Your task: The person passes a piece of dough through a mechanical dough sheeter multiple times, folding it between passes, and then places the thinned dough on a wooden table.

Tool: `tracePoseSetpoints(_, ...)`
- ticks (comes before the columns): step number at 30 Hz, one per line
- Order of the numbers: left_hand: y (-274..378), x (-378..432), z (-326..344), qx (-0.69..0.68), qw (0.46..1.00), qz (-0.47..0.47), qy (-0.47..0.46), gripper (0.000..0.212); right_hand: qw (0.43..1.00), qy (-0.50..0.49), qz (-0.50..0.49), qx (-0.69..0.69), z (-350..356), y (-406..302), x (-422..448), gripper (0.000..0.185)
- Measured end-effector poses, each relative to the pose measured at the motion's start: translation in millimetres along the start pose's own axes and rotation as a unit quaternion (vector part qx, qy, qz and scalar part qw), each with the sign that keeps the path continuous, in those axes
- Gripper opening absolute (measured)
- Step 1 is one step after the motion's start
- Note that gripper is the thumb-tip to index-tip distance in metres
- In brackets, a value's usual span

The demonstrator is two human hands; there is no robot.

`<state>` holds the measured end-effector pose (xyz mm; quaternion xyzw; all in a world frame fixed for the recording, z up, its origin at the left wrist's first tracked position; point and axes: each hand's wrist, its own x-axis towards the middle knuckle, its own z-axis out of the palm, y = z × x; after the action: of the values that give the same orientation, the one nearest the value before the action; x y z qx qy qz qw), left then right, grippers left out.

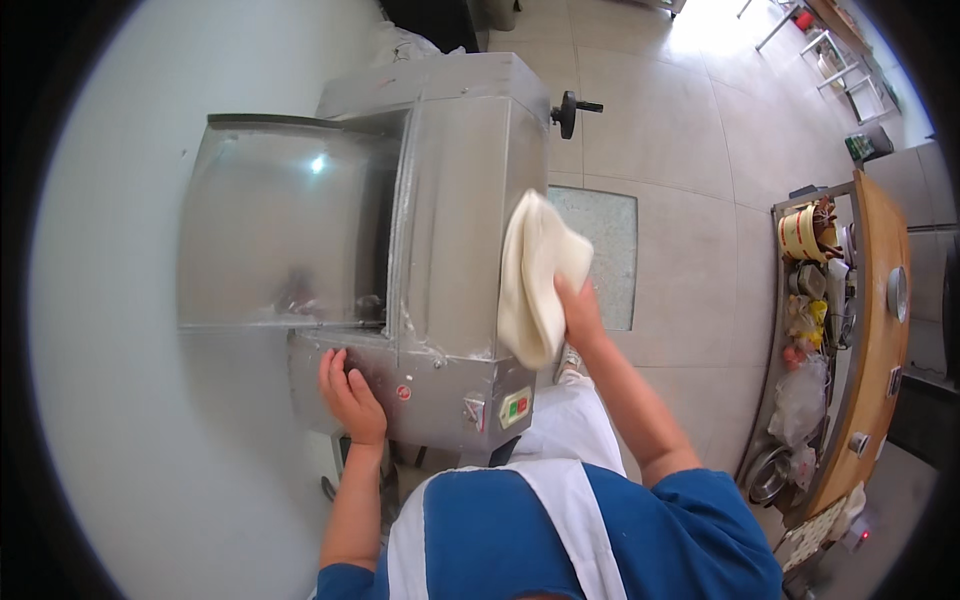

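A folded slab of pale dough (534,277) hangs in my right hand (582,307), in front of the steel dough-rolling machine (461,225). My left hand (352,397) rests with its fingers on the machine's near side casing, holding nothing. Beside those fingers, a curved metal tray or cover (277,225) extends toward the wall, next to a dark opening. Green and red push buttons (516,407) sit on the casing's near corner. What lies inside the opening is hard to make out.
A black crank handle (568,114) juts from the machine's far end. To the right stands a wooden-topped table (870,337) with bags, bowls and a tub on its lower shelf. A pale wall (112,300) rises at the left. A glassy floor panel (611,255) lies beyond the dough.
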<state>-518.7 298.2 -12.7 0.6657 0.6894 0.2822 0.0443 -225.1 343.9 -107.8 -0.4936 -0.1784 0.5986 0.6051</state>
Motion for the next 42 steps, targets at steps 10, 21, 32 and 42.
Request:
tracePoseSetpoints(10,33.5,20.8,-22.2,-0.110,0.981,0.161,0.000,0.039,0.961,-0.089,-0.095,-0.244,35.3,-53.3,-31.4,0.037)
tracePoseSetpoints(21,115.2,104.9,-2.7,-0.259,0.846,0.167,-0.434,0.068,0.816,-0.200,-0.314,-0.443,78.0,-146.4,-95.2,0.040)
tracePoseSetpoints(32,121.9,54.8,-44.5,-0.458,0.788,0.102,-0.400,0.031,0.898,-0.229,-0.185,-0.327,59.5,-161.1,-111.7,0.054)
tracePoseSetpoints(42,68.2,67.9,-99.1,-0.504,0.828,-0.041,-0.243,0.020,0.877,-0.236,-0.119,-0.402,97.1,-107.3,-95.6,0.040)
